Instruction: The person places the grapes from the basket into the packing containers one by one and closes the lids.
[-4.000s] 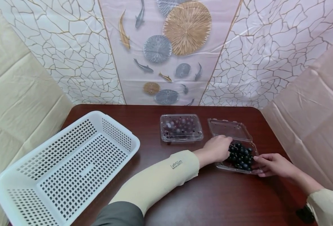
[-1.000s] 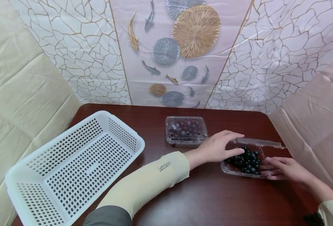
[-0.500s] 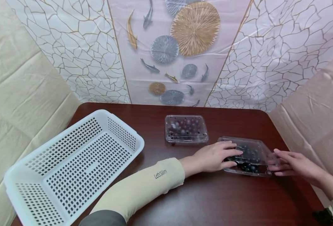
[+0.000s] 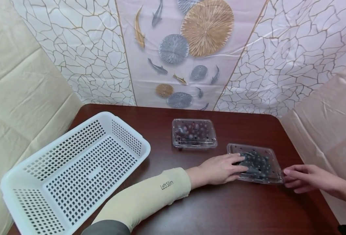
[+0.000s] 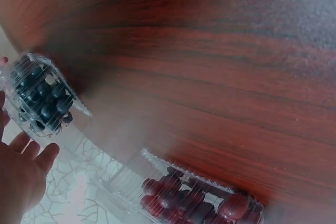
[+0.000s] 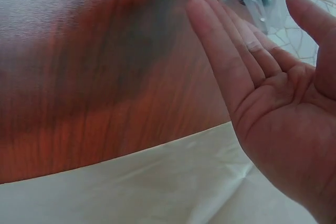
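A clear plastic clamshell box [image 4: 252, 147] of dark round grapes [image 4: 258, 164] lies at the right of the table, its lid down over the fruit. My left hand [image 4: 218, 169] reaches across from the left, and its extended fingers rest on the box's left end. The left wrist view shows this left hand [image 5: 23, 177] with fingers spread by the box. At the right end of the box is my right hand [image 4: 312, 179], fingertips near the edge; whether they touch it I cannot tell. In the right wrist view the right hand [image 6: 278, 98] has nearly straight fingers and nothing in the palm.
A second clear box [image 4: 195, 133] of reddish-purple grapes stands at the back middle. On the left, a large white perforated basket [image 4: 132, 138] takes up much of the dark wooden table [image 4: 234, 209]. Fabric walls enclose the table's back and sides.
Four seconds ago the lid stood back and my left hand was at the grapes. The lid has since swung down over them. The right hand has drawn slightly outward to the right.
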`<state>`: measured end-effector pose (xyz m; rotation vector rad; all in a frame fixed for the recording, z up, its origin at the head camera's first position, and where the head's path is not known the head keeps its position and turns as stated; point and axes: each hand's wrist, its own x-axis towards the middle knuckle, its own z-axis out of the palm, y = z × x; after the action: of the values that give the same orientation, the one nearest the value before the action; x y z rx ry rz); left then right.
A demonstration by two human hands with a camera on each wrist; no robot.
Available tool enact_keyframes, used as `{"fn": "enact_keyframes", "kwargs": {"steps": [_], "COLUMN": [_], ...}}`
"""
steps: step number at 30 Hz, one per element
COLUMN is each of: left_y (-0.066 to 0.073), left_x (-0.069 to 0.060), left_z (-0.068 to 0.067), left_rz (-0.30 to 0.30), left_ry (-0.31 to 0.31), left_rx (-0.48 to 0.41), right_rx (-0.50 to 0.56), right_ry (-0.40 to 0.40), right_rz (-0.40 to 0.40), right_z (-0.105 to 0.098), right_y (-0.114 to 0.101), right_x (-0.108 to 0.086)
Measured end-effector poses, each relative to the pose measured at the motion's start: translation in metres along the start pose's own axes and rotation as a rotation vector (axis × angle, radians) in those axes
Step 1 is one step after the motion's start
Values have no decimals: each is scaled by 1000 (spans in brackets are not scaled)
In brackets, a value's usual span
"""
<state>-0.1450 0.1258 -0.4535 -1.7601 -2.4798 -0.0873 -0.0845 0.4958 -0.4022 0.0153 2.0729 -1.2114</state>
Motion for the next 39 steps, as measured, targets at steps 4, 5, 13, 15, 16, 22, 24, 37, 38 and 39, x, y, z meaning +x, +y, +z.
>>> {"fn": "enact_keyframes", "kwargs": {"steps": [4, 5, 13, 15, 16, 22, 24, 37, 38, 39], "left_y": [1, 1, -1, -1, -1, 1, 3, 33, 35, 36], "left_x": [0, 0, 0, 0, 1, 1, -1, -11, -10, -8], "left_z": [-1, -1, 1, 1, 2, 2, 0, -10, -10, -11], "left_rz": [-4, -4, -13, -14, -15, -38, -79, -848, -894, -939], "left_ry": [3, 2, 5, 9, 10, 15, 30, 249, 224, 202], "left_rx": [-6, -9, -34, -35, -36, -75, -149, -915, -972, -1023], "right_rx": [69, 93, 246, 276, 297, 391, 401, 457, 456, 452], "right_ry": [-79, -103, -224, -246, -260, -309, -310, -350, -352, -353], "right_rz": [-59, -76, -158, -173, -180, -181, -188, -219, -223, -226], "right_z": [2, 3, 9, 10, 10, 12, 13, 14, 14, 15], "right_y": [11, 13, 24, 26, 27, 29, 29, 32, 33, 33], "right_x": [1, 2, 8, 10, 11, 15, 15, 23, 23, 24]}}
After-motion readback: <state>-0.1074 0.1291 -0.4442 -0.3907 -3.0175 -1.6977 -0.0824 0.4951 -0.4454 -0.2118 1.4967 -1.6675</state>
